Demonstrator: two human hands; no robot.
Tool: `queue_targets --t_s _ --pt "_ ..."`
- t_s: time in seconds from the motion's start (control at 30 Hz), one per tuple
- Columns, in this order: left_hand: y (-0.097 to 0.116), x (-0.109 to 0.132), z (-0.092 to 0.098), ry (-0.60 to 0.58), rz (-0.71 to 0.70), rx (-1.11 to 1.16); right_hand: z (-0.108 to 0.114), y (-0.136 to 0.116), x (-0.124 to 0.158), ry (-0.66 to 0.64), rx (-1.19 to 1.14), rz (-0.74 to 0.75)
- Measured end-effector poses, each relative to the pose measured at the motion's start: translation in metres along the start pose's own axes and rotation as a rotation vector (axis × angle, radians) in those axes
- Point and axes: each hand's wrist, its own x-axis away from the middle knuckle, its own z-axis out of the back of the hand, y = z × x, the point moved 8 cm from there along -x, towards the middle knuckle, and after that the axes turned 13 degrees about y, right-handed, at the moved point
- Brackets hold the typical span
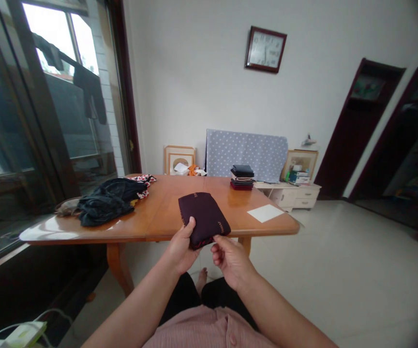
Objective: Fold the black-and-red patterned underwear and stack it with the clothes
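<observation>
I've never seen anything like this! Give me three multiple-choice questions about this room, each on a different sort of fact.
1. Where is the stack of folded dark clothes?
A) On the floor
B) On the wooden table
C) On the low cabinet

2. What colour is the sheet of paper?
A) Red
B) Blue
C) White

3. What state is the cloth in the left hand in?
A) Folded flat
B) Spread fully open
C) Crumpled into a ball

Answers:
1. B, it rests on the tabletop near the far edge.
2. C, it shows pale against the wood.
3. A, it forms a neat flat rectangle.
</observation>
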Motion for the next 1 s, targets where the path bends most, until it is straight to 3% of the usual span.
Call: queue_targets --t_s 0.1,0.23,0.53,0.63,0.77,0.83,1.0 --pt "0.001 0.001 -0.001 0.004 -0.045 -0.008 -0.002 -0.01 0.002 -0.019 -0.046 0.084" --pt "0.001 0.005 -0.004 -0.008 -0.061 -0.016 0.0 -0.027 0.005 0.015 0.091 0.306" --pt "-0.003 0.001 0.0 0.054 -0.026 0.018 0.016 -0.03 -0.014 0.217 0.205 0.371" --pt "-0.001 -0.001 0.001 0.08 -0.018 0.042 0.016 -0.019 -0.02 0.168 0.168 0.246" --pt "-0.003 -0.002 0.002 0.095 0.012 0.022 0.002 0.003 -0.022 -0.061 0.084 0.005" --pt "-0.005 -0.001 0.003 0.093 0.015 0.005 -0.003 0.006 -0.023 -0.115 0.055 0.002" --pt "-0.008 -0.003 0.01 0.129 -0.011 -0.023 -0.003 0.009 -0.026 -0.099 0.064 0.02"
